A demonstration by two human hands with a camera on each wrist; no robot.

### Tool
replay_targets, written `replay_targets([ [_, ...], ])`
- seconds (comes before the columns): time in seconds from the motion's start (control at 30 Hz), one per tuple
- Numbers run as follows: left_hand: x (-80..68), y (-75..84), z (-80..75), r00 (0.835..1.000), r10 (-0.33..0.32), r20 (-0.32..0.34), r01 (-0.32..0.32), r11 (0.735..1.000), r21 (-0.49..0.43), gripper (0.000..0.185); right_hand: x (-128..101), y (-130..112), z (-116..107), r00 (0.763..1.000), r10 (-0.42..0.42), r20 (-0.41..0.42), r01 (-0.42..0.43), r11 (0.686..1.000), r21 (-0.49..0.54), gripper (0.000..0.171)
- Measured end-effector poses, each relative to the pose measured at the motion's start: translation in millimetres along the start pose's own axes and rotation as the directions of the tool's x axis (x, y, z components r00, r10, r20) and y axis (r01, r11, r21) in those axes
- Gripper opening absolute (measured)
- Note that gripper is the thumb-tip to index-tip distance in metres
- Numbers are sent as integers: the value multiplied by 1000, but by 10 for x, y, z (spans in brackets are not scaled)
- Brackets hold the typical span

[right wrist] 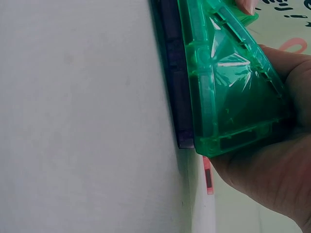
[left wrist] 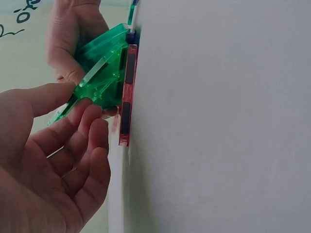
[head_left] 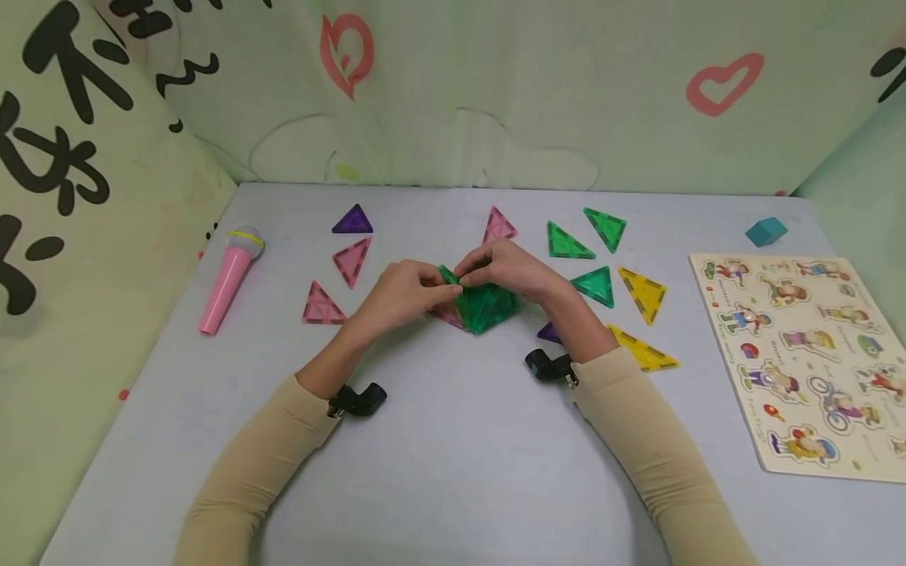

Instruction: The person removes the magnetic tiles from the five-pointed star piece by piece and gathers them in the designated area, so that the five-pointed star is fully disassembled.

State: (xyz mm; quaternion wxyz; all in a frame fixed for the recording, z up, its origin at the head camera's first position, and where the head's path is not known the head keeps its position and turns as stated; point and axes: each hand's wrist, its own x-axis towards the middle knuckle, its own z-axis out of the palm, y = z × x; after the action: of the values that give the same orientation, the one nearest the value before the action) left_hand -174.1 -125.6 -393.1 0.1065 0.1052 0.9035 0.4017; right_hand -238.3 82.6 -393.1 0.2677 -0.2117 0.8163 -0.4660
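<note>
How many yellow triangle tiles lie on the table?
2: one yellow tile right of the loose green tiles, another yellow tile beside the right forearm. More may be hidden under the hands.

You have a pale grey table before you. At its far left lies a pink toy microphone; beside that, one purple triangle and two pink triangles. Right of centre lie three green triangles and two yellow triangles. A teal block sits far right, and a wooden picture puzzle board lies nearer you on the right.
</note>
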Motion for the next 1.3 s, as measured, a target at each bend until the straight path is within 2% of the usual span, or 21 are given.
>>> replay_targets([
  [0.23,-27,11,9,999,-42,-15,41,999,-11,36,-2,-7,11,1000,-2,3,2,1000,-7,20],
  [0.47,-39,18,29,998,-50,-47,49,999,-22,35,-8,10,10,1000,4,-3,-4,1000,-1,19],
  [0.67,-35,-10,26,997,-59,-53,54,995,-84,32,-16,27,-11,1000,11,-5,-11,1000,12,19],
  [0.87,-22,-66,15,996,-80,-29,74,984,-161,33,-30,29,-44,1000,25,6,-25,1000,10,20],
  [1.1,-9,-111,-4,993,-119,14,118,946,-303,29,-100,-34,-113,997,72,-24,-74,991,-109,21],
  [1.2,-8,-122,-13,993,-114,38,120,921,-371,28,-105,-21,-139,998,56,-14,-57,993,-105,20],
  [1.3,-8,-127,-20,991,-113,67,131,892,-432,28,-83,32,-160,999,34,-1,-34,998,-59,20],
])
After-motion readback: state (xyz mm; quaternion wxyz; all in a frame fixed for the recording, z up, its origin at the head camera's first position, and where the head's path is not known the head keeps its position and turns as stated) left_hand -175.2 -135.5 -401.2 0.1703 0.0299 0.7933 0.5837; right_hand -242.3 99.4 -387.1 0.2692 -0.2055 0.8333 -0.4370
